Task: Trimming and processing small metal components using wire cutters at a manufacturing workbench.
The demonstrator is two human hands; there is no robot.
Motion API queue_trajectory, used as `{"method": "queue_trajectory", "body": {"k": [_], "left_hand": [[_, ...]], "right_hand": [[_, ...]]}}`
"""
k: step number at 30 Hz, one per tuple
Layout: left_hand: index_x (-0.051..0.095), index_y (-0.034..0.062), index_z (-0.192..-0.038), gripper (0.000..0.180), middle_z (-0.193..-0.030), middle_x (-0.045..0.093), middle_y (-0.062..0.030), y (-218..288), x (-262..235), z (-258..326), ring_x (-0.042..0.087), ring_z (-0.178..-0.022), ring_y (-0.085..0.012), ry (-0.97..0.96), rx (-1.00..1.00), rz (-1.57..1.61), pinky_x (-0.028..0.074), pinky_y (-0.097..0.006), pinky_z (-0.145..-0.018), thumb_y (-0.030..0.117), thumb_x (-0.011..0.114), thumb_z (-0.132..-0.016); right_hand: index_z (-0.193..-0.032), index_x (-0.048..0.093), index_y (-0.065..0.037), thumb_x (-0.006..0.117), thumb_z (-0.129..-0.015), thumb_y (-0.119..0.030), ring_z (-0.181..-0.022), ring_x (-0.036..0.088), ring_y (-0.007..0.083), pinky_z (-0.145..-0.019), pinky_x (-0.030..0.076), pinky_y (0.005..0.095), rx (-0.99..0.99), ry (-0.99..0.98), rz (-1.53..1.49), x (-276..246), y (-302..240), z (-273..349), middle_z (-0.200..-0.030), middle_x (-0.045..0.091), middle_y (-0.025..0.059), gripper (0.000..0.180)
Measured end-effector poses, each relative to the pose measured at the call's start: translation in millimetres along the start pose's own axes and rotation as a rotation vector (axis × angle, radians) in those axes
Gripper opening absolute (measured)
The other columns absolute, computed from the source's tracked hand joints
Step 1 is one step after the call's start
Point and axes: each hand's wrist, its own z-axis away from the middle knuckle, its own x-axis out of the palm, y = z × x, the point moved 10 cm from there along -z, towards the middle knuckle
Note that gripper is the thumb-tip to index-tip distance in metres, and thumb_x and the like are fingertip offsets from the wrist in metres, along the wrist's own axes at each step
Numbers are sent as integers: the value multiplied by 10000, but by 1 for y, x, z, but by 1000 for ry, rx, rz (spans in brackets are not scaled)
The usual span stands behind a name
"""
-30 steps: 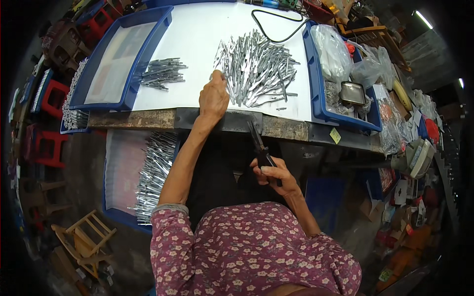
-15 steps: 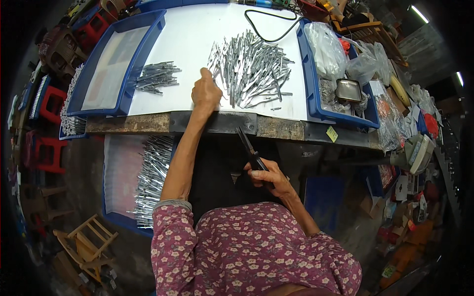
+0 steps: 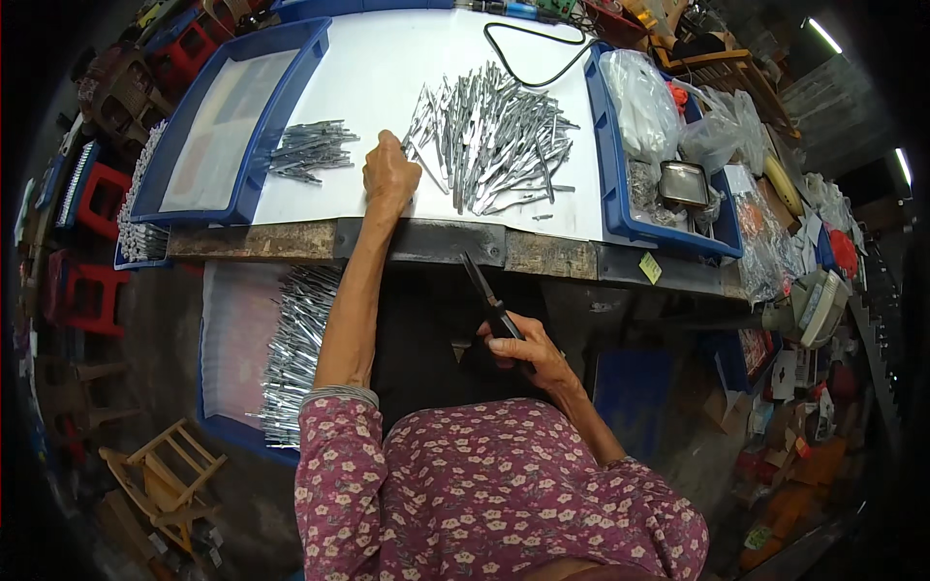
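Beside the big pile of grey metal pieces (image 3: 494, 136) on the white surface (image 3: 387, 68), your left hand (image 3: 389, 174) rests, fingers curled onto one piece at the pile's left edge. Below the pile, your right hand (image 3: 528, 351) grips dark pliers (image 3: 489, 300).

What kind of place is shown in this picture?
Probably a small workshop for hand assembly: a workbench bearing a pile of grey metal parts, blue sorting trays, and a black tool in the right hand.

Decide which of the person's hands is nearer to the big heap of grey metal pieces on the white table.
Left. The left hand rests on the table at the heap of metal pieces; the right hand is below the table edge, holding a dark tool.
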Motion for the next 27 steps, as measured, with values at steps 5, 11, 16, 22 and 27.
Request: {"method": "queue_trajectory", "body": {"k": [5, 11, 16, 22, 27], "left_hand": [[511, -59, -907, 283, -793, 603, -228, -13, -17, 1, 609, -705, -314, 134, 47, 171, 477, -383, -649, 32, 575, -647], [573, -59, -878, 204, -638, 532, -16, -8, 6, 21, 374, -441, -40, -275, -168, 1066, 255, -175, -382, -22, 619, -683], [581, -65, -892, 151, -686, 540, -9, 21, 3, 48, 388, -492, -25, -509, -125, 1340, 269, -148, -395, 12, 616, -767], [568, -6, -824, 110, -634, 512, -6, 45, -10, 79, 369, -465, -28, -511, -124, 1447, 276, -154, -390, 80, 630, -796], [552, 14, -887, 99, -702, 536, -32, 53, -13, 95, 389, -494, -29, -554, -130, 1587, 283, -149, -410, 94, 582, -837]], "right_hand": [[-943, 537, 19, 612, -755, -258, -577, 409, 69, -510, 322, 229, -20, 6, 55, 0, -3, 1, -669, 448, -4, 344], [-940, 547, 3, 651, -721, -303, -595, 428, 72, -527, 336, 227, -42, 99, 220, -7, -20, 1, -685, 456, -9, 390], [-943, 550, -15, 674, -701, -323, -638, 442, 76, -563, 359, 229, -174, 167, 374, -8, -49, -4, -700, 454, -13, 410], [-981, 544, -32, 712, -687, -249, -633, 404, 54, -578, 351, 206, -280, 288, 487, -16, -80, -9, -707, 440, -30, 403], [-1007, 521, -18, 715, -688, -214, -649, 451, 110, -588, 383, 240, -504, 412, 744, -9, -111, -7, -748, 463, 16, 422]]}}
